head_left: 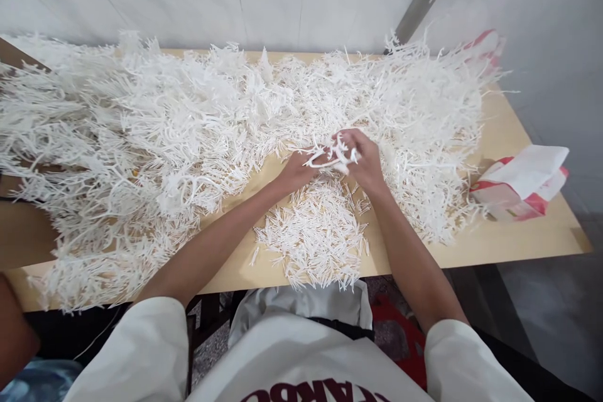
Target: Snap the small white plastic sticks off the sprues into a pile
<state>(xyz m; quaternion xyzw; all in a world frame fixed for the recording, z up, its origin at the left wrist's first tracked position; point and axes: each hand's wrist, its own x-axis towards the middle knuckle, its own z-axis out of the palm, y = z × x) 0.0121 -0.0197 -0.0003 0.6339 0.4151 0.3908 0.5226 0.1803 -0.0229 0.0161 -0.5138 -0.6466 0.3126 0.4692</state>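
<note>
Between my two hands is a white branched plastic piece (325, 162), like a moulding sprue, with thin curved arms. My left hand (300, 171) has its fingers closed around the piece's left side. My right hand (366, 157) grips the right side of it, fingers curled and partly hidden behind the white strands. Just below my hands, near the table's front edge, lies a small heap of short white sticks (315, 235). Beyond my hands spreads a large tangled mass of white branched pieces (221, 100).
The mass covers much of the wooden table (513, 242), reaching far left and right. A red and white paper packet (516, 185) stands at the right, another packet (487, 47) behind. A tiled wall (268, 0) runs along the back. Another person's arm (16, 333) shows at the lower left.
</note>
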